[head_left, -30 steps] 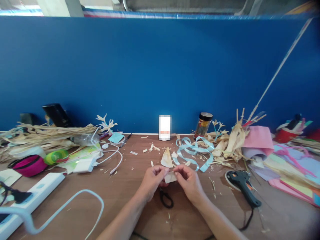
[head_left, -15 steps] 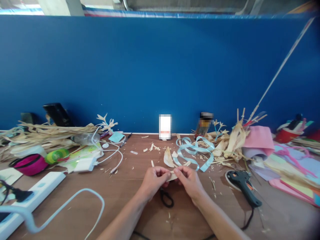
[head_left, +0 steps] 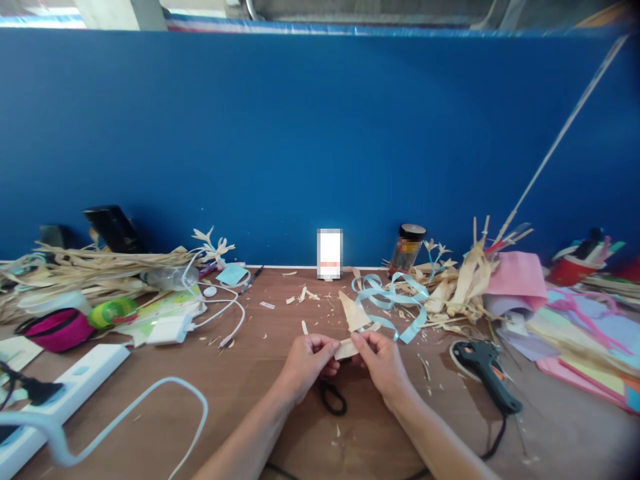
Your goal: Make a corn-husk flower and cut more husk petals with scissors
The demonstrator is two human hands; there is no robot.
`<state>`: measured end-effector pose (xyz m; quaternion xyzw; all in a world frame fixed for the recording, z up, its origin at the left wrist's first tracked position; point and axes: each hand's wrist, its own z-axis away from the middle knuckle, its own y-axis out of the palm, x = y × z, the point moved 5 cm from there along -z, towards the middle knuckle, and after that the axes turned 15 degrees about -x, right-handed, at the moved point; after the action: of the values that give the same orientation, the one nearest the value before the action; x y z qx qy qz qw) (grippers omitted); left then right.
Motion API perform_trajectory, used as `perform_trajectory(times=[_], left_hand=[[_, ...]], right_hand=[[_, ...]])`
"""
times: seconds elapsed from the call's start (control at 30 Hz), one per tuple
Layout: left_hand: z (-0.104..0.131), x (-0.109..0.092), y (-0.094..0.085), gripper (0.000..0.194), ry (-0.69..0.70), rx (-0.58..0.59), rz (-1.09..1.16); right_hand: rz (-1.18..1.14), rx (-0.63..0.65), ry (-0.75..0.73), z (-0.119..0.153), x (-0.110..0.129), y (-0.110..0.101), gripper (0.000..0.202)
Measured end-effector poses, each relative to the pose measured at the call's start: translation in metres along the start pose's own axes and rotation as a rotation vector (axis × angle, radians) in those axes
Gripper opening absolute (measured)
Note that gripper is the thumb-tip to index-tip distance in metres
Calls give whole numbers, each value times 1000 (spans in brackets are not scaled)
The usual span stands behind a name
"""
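Note:
Between my two hands a pale strip of dried husk (head_left: 345,349) is stretched over the middle of the table. My left hand (head_left: 311,360) pinches its left end between thumb and fingers. At the other end, my right hand (head_left: 379,360) grips it, thumb on top. A pointed husk piece (head_left: 353,313) rises just beyond my right fingertips; whether it joins the strip I cannot tell. Below the hands shows a black loop handle (head_left: 333,398), apparently of scissors, its other end hidden under my left fingers.
Light-blue ribbon (head_left: 387,293) curls behind my right hand. A glue gun (head_left: 487,373) lies to the right, near coloured sheets (head_left: 517,280). Husk bundles (head_left: 115,260) lie back left, a power strip (head_left: 65,407) and white cable front left. A lit phone-like screen (head_left: 330,253) stands at the back.
The pointed husk piece has swung to the right and now leans leftward at its tip. More of the strip shows between my hands, which stay in nearly the same place.

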<state>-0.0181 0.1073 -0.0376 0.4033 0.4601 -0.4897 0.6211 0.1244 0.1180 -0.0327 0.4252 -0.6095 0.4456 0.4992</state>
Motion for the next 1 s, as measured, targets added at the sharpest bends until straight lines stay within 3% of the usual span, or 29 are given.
perform_trajectory(times=[0.43, 0.63, 0.83, 1.0], left_hand=[[-1, -2, -1, 31, 108, 5, -71], [4, -7, 4, 27, 153, 67, -46], [1, 0, 1, 27, 40, 21, 22], [2, -2, 1, 27, 34, 26, 21]], right_hand=[[16, 25, -56, 1, 0, 1, 30], [23, 63, -118, 5, 6, 3, 30], [-51, 92, 45, 4, -2, 8, 39], [-111, 72, 118, 4, -3, 7, 40]])
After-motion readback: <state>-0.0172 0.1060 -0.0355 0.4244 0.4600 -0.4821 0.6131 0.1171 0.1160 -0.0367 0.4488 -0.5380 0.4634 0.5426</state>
